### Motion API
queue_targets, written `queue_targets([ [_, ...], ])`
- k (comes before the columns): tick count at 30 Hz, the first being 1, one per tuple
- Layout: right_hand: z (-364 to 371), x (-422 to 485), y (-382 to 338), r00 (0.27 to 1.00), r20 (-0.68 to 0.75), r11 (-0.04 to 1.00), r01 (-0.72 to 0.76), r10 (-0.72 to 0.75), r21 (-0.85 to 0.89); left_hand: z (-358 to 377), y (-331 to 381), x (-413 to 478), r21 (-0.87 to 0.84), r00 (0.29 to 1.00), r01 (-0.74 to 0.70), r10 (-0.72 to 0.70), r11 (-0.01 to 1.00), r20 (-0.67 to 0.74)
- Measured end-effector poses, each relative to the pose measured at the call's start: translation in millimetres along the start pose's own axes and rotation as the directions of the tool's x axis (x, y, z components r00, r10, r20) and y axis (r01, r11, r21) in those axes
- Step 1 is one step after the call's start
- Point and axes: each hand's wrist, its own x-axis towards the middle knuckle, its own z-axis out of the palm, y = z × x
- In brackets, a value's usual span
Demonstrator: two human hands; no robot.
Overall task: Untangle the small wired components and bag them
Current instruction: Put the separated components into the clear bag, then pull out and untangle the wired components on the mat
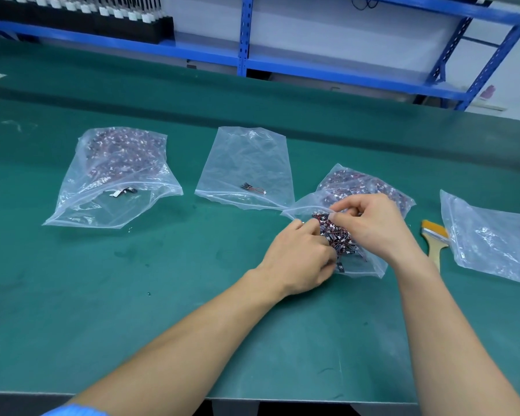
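A tangled clump of small red-and-black wired components (336, 235) sits right of centre in the frame, on the green matted surface (132, 295), over the near end of a crumpled clear plastic zip bag (370, 267). The far end of this bag holds more components of the same type. Whether the clump lies inside the bag mouth or on top of the film cannot be determined. The left hand (300, 256) approaches the clump from the lower left, with fingers curled into its side and gripping the wires. The right hand (371, 223) approaches from the right, with thumb and forefinger pinched together on wires at the upper edge of the clump and the remaining fingers curled. Both forearms extend up from the bottom edge of the frame. A nearly empty clear plastic bag (246, 163) lies flat at centre, just beside the working bag, and contains a single wired component (252, 188) near its mouth. A well-filled clear plastic bag (117, 163) lies at left, well apart from the hands, with its contents packed at the far end and one loose part close to the opening. A fourth clear plastic bag (493, 244) lies at the right edge of the frame. A flat brush with yellow bristles and a wooden handle (434, 241) lies between this bag and the right forearm, with its bristles partly under the bag edge. Blue metal shelving (243, 34) stands behind the surface at the top of the frame. A black tray of white-capped parts (102, 16) occupies the upper left.
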Motion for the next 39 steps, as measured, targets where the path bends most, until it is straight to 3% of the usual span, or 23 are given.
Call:
queue_targets([
  [7,-0.9,0.1,2.0,1.0,0.002,1.0,0.012,-0.012,-0.023,3.5,4.1,6.5,0.08,0.997,-0.078,0.08,0.994,-0.022],
  [13,2.5,0.0,2.4,1.0,0.008,1.0,0.014,-0.014,-0.009,14.6,6.4,15.1,0.028,0.992,0.004,-0.008,1.0,0.126],
  [18,2.0,0.5,4.7,1.0,0.006,1.0,-0.005,0.005,-0.015,20.7,2.8,13.7,0.021,0.987,-0.054,0.05,0.998,0.154],
  [25,5.6,-1.6,5.6,1.0,0.029,1.0,0.0,0.0,0.001,19.5,2.7,13.4,-0.012,0.993,0.025,-0.024,1.0,0.119],
  [31,16.2,3.2,-6.4,0.988,-0.141,0.998,0.061,-0.061,-0.006,13.7,-2.2,5.0,-0.119,0.998,-0.013,0.02,0.993,0.061],
  [35,39.3,21.8,-30.4,0.972,-0.168,0.986,0.157,-0.163,-0.051,-7.4,-18.0,-15.4,-0.209,0.995,-0.076,0.088,0.975,0.048],
  [39,79.4,56.1,-55.4,0.97,-0.108,0.974,0.212,-0.22,-0.078,-30.8,-52.0,-45.4,-0.208,0.995,0.053,-0.07,0.977,-0.073],
])
